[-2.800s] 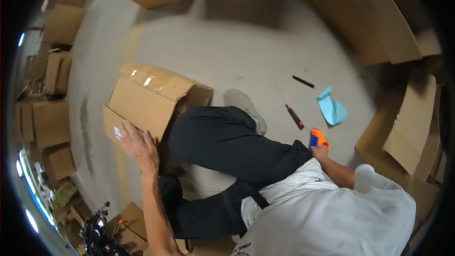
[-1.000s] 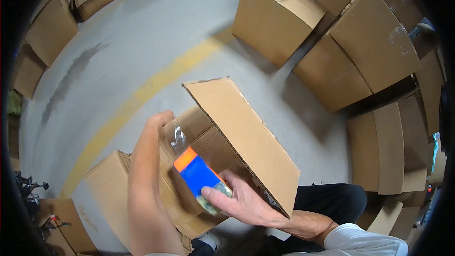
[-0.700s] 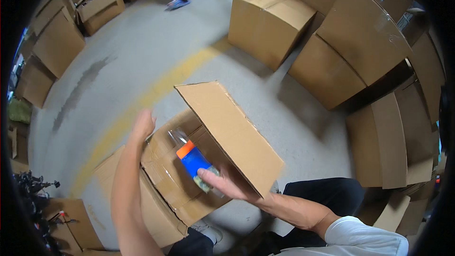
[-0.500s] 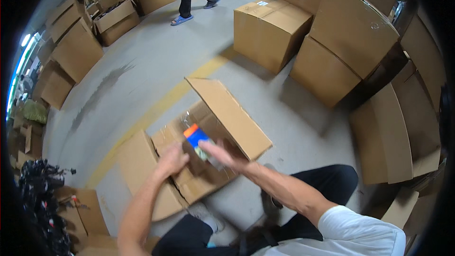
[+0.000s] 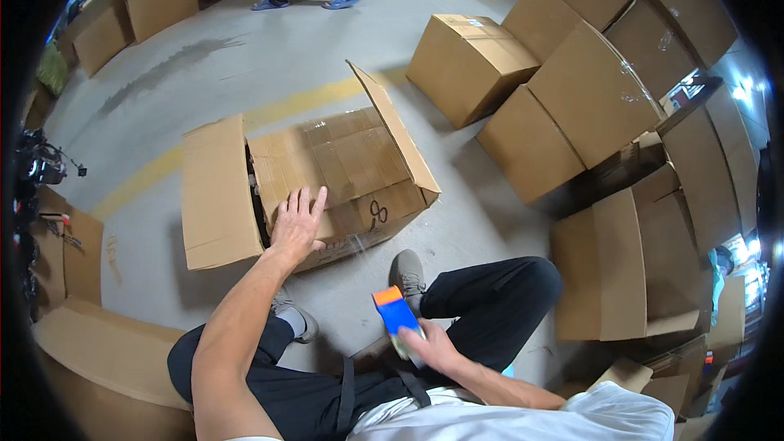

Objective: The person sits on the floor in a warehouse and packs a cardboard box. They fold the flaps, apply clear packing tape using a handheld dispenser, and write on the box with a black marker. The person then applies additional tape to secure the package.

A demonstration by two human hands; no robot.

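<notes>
A cardboard box (image 5: 327, 155) stands on the floor in front of me, its left and right flaps raised outward and its middle flaps folded down. Clear tape runs across part of its top, and a dark handwritten mark is near the near right corner. My left hand (image 5: 298, 224) lies on the near edge of the box top, fingers spread and holding nothing. Closer to my body, apart from the box, my right hand (image 5: 431, 346) grips a blue tape dispenser (image 5: 395, 311) with an orange end. Part of the dispenser is hidden by the fingers.
Another closed box (image 5: 465, 73) stands beyond to the right, beside stacked large cartons (image 5: 572, 98). At the lower left is an open carton (image 5: 106, 343), with dark cabled parts (image 5: 41, 167) beyond it. Someone's legs in blue slippers (image 5: 340, 2) show at the far side.
My right hand has drawn the tape dispenser back from the box top toward my body. My left hand has opened flat on the box. The view has shifted, and the other person has stepped along.
</notes>
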